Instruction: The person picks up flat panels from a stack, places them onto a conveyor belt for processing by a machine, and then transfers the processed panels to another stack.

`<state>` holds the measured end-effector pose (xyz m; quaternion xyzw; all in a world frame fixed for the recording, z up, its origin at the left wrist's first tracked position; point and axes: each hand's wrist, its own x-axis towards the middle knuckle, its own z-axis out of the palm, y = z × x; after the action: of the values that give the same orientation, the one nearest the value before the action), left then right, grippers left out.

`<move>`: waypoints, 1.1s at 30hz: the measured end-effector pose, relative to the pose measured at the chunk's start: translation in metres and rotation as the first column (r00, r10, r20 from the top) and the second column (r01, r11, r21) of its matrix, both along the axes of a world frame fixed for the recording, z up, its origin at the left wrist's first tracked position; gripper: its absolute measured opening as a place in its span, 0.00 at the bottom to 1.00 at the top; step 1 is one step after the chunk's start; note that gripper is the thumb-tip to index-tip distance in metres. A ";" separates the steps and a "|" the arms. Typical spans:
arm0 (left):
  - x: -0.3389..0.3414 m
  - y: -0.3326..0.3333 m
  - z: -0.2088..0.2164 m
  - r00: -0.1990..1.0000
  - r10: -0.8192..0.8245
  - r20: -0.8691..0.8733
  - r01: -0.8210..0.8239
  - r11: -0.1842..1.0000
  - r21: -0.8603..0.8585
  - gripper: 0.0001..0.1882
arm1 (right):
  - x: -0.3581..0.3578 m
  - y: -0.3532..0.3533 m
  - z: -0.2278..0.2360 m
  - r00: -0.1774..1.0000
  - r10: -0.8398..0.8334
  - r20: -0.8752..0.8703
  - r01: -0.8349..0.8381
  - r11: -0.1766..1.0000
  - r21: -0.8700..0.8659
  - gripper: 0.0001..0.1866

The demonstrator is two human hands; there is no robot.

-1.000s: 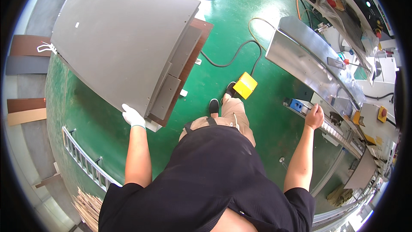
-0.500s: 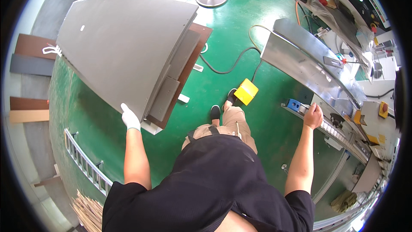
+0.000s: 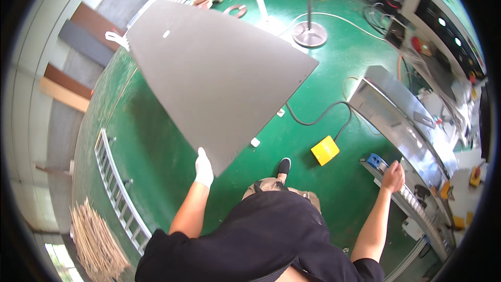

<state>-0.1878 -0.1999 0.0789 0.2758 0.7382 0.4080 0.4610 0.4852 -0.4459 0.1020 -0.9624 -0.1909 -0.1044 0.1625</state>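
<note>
A tapering grey panel [image 3: 219, 81] extends from the left grip [image 3: 204, 168] toward 12 o'clock, its near corner just beside that grip at 4 o'clock and its broad surface facing upward; from the right grip [image 3: 393, 178] the panel lies well apart, toward 10 o'clock. A white cord [image 3: 116, 37] hangs at the panel's far corner, 11 o'clock from the left grip. Between panel and metal-framed machine [image 3: 412, 201], a yellow foot pedal [image 3: 325, 150] occupies the green floor [image 3: 156, 188] at 3 o'clock from the left grip, its black cable [image 3: 313, 122] looping toward the panel; a dark shoe [image 3: 283, 166] stands nearer, also at 3 o'clock. A pedestal fan's round base [image 3: 309, 35] is at 1 o'clock, a silver ladder [image 3: 116, 185] between 8 and 9 o'clock, and a bundle of thin sticks [image 3: 99, 243] at 8 o'clock. From the right grip, a bent silver sheet [image 3: 386, 105] lies at 12 o'clock and a blue block [image 3: 373, 160] near, between 10 and 11 o'clock. The left grip, in a white glove, clasps the panel's edge, thumb side against the upper face, remaining fingers hidden. The right grip, bare, is curled closed above the machine's near rail; whether anything lies within it, or whether it touches the rail, cannot be told.
</note>
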 end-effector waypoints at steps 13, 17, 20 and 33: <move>0.101 -0.149 0.090 0.915 -0.052 0.400 0.126 0.979 -0.161 0.32 | -0.134 -0.008 0.034 0.796 0.597 -0.098 -0.479 0.722 0.499 0.19; 0.140 -0.199 0.101 0.766 -0.049 0.641 0.268 0.931 -0.249 0.34 | -0.283 -0.031 0.013 -0.359 0.709 -0.606 0.110 0.677 0.728 0.38; 0.164 -0.231 0.106 0.597 0.042 0.801 0.420 0.834 -0.357 0.36 | -0.315 -0.058 0.045 -0.451 0.540 -0.710 0.070 0.815 0.575 0.33; 0.046 -0.039 0.074 0.595 -0.078 0.800 0.334 0.929 -0.158 0.29 | -0.262 -0.211 0.063 0.367 0.291 -0.884 0.642 0.609 0.467 0.20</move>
<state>-0.1422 -0.2388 0.1526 0.0839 0.4777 0.3169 0.8151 0.2236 -0.6565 0.1647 -0.6945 0.1171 0.3531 0.6158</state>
